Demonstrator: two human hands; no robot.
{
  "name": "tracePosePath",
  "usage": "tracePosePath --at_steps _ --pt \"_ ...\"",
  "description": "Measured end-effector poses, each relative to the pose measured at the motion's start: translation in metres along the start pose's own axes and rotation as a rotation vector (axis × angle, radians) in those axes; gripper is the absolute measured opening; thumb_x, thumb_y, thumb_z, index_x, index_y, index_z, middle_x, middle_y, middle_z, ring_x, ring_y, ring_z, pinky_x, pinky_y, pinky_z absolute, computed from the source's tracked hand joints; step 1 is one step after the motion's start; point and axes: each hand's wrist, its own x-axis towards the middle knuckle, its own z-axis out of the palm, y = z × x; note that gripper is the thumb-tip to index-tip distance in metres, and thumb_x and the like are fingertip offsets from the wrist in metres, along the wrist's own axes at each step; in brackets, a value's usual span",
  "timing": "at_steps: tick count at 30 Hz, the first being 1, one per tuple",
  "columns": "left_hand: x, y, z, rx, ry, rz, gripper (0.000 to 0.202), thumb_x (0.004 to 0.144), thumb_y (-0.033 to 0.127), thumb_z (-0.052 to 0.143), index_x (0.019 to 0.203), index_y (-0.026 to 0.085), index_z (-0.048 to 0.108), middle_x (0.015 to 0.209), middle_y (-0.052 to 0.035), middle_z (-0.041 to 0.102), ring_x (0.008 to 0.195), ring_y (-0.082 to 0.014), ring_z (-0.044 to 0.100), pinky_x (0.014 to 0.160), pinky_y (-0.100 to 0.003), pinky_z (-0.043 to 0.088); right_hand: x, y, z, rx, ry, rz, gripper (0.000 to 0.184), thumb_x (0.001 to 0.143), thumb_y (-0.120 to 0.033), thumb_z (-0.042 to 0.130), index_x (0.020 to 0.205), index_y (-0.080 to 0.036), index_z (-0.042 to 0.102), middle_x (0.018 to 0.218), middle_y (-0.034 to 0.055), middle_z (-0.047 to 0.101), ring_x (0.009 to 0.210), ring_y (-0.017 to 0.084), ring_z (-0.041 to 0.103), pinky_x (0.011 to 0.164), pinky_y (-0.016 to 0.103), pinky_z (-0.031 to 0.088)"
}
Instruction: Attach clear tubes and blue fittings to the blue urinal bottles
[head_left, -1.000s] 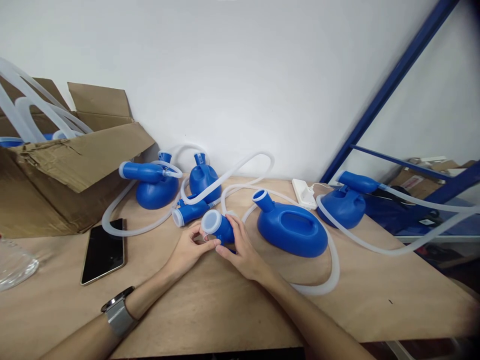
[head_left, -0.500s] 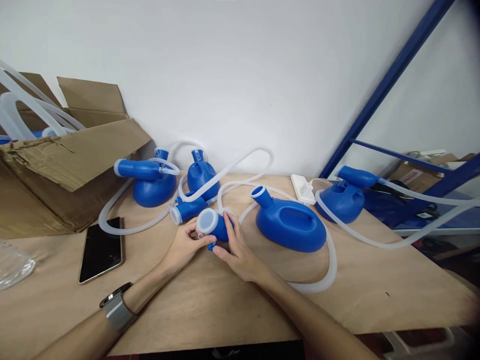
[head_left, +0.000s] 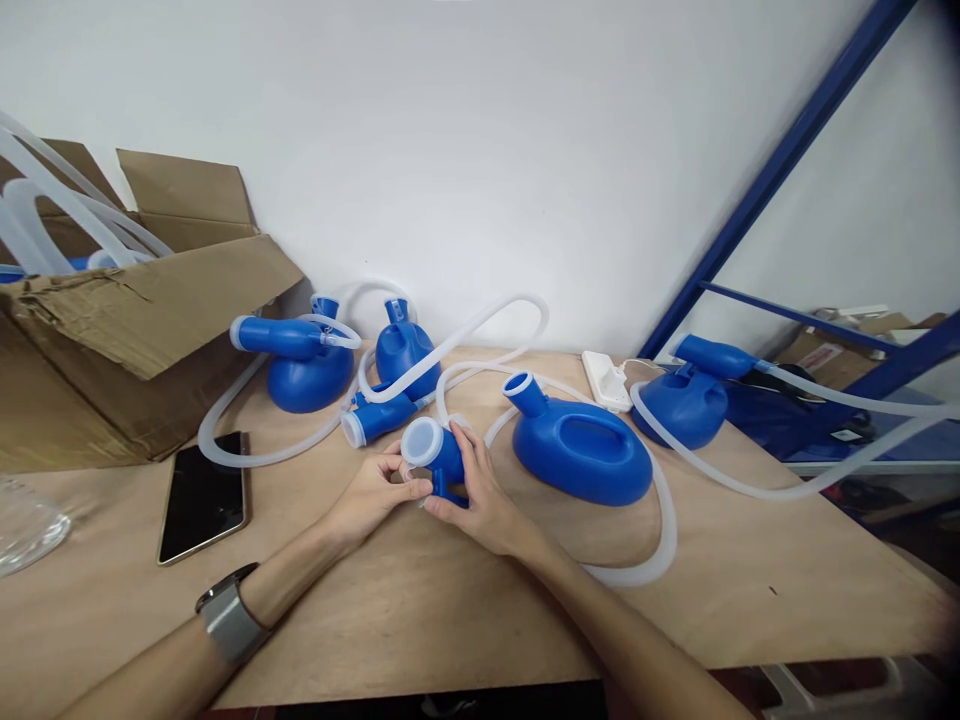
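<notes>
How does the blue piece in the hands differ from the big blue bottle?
The blue piece sits between the left hand and right hand, while the big blue bottle lies on the table. The piece is far smaller than the bottle, which has an oval recess. Both are blue plastic with pale rims.

Held plastic urinal (head_left: 448,462): cobalt blue, milky white rim, at 6 o'clock.
Tubing (head_left: 457,340): translucent milky white, at 12 o'clock.
Bench (head_left: 420,620): pale tan, faintly grained.
Cardboard box (head_left: 112,330): brown, at 10 o'clock.
Shelf frame (head_left: 780,190): dark blue, at 2 o'clock.
</notes>
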Motion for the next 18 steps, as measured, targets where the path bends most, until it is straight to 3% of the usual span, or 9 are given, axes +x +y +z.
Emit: tracePosePath --at_steps 3,8,13,18 --pt "-0.0005 -0.0021 0.0055 0.06 0.064 0.037 0.047 0.063 0.052 0.091 0.053 0.018 0.06 0.105 -0.0084 0.066 0.103 -0.0267 0.06 0.093 -0.04 0.05 -0.0001 -0.0001 0.0006 0.019 -0.018 0.0 0.1 0.091 -0.054 0.07 0.167 -0.027 0.01 0.17 0.0151 0.016 0.161 0.034 0.012 0.13 0.057 0.019" --pt "-0.0005 -0.0032 0.0086 0.092 0.119 0.049 0.049 0.064 0.051 0.09 0.052 0.018 0.056 0.104 -0.0072 0.065 0.102 -0.0265 0.06 0.097 -0.041 0.048 -0.0004 -0.0013 0.0054 0.021 -0.013 -0.003 0.09 0.095 -0.041 0.064 0.166 -0.024 0.012 0.168 0.0162 0.017 0.161 0.033 0.014 0.13 0.054 0.02" --pt "-0.0025 -0.0024 0.0076 0.065 0.093 0.037 0.046 0.064 0.05 0.09 0.053 0.018 0.059 0.107 -0.0076 0.065 0.101 -0.0264 0.061 0.094 -0.041 0.049 -0.0008 -0.0026 0.0063 0.01 -0.007 -0.019 0.091 0.091 -0.031 0.062 0.166 -0.022 0.011 0.168 0.0172 0.015 0.16 0.034 0.013 0.129 0.054 0.024" --pt "-0.0014 -0.0019 -0.0003 0.105 0.032 0.076 0.038 0.065 0.046 0.092 0.057 0.018 0.068 0.108 -0.0073 0.067 0.101 -0.0247 0.061 0.092 -0.038 0.051 -0.0011 -0.0029 0.0059 -0.017 0.016 -0.034 0.095 0.087 -0.029 0.064 0.165 -0.02 0.011 0.167 0.0185 0.016 0.16 0.034 0.013 0.129 0.056 0.02"
